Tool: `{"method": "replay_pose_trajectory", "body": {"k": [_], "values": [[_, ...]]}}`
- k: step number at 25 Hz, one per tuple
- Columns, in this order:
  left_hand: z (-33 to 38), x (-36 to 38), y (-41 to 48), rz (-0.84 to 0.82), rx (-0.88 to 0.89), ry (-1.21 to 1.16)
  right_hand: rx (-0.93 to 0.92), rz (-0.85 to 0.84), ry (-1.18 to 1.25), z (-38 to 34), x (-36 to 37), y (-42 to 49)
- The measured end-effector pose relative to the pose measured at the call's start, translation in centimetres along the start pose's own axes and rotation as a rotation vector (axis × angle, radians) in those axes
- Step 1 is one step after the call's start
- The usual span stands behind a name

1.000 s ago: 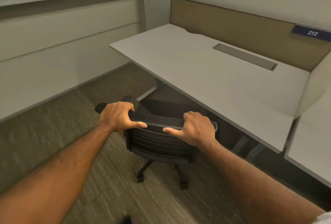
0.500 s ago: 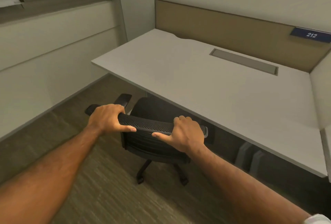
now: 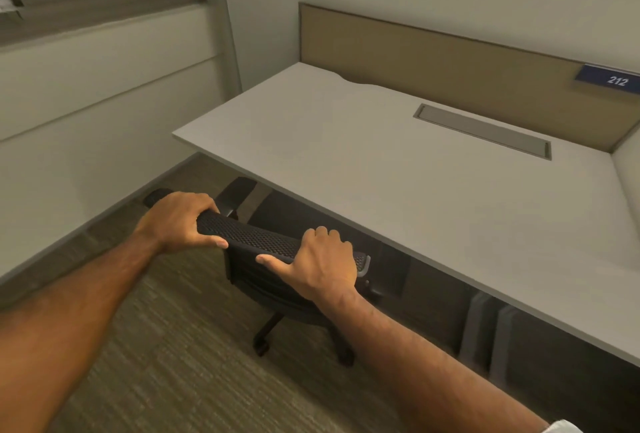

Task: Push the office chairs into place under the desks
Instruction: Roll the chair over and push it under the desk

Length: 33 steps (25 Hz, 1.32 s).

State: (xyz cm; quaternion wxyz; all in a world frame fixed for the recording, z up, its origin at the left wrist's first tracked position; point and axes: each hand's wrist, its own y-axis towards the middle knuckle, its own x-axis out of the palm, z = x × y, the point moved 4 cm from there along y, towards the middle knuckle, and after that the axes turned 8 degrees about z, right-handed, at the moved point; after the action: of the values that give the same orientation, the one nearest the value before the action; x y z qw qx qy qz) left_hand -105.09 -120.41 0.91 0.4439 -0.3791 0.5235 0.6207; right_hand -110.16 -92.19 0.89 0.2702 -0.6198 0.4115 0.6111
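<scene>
**Pushing the chair under: what could be going wrong**

Filling the right of the view, the pale grey rectangular desk [image 3: 398, 197] is overhanging the seat of the black mesh-backed office chair [image 3: 256, 240], which is sitting partly tucked beneath the front edge, backrest outside. The left hand [image 3: 180, 221] is curling round the left end of the backrest's top rim; the right hand [image 3: 322, 262] is gripping the right end, thumb stretched along the rear. The main risk, I am judging, is lying with the black padded armrest [image 3: 235, 191]: it is showing right at the desk's edge and could be jamming against it if set too high. Fingers are sitting near that edge and could be getting pinched. A small black caster [image 3: 261, 347] could be dragging on the grey-brown striped carpet [image 3: 166, 346], skewing the chair.
</scene>
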Motion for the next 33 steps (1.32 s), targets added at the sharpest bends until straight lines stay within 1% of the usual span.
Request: {"method": "replay_pose_trajectory", "body": {"k": [6,9,16,19,22,24,27,31,33], "values": [[-2.2,-0.4,2.2,-0.056,0.055,-0.018,0.074,-0.017,0.0,-2.1,0.6,1.7],[-3.6,-0.6,2.7,-0.043,0.077,-0.038,0.111,-0.005,-0.009,-3.3,0.6,2.1],[-7.8,-1.2,3.5,-0.039,0.194,-0.083,0.234,0.037,-0.062,-8.3,1.1,2.1],[-7.8,-1.5,3.8,-0.042,0.234,-0.078,0.272,0.042,-0.06,-8.7,0.9,2.0],[-7.0,-1.7,4.7,-0.076,0.262,-0.156,0.273,0.087,-0.035,-7.9,0.4,1.1],[-4.8,-2.3,5.8,-0.065,0.314,-0.202,0.273,0.133,-0.01,-6.4,-0.2,-0.4],[2.1,-2.5,6.9,-0.016,0.477,-0.243,0.323,0.179,-0.014,-2.2,-2.0,-4.1],[13.9,-0.8,5.6,-0.081,0.635,-0.279,0.473,0.181,-0.123,3.4,-4.0,-12.1],[19.8,0.4,4.2,-0.122,0.703,-0.259,0.577,0.146,-0.143,5.7,-4.3,-16.8]]}}
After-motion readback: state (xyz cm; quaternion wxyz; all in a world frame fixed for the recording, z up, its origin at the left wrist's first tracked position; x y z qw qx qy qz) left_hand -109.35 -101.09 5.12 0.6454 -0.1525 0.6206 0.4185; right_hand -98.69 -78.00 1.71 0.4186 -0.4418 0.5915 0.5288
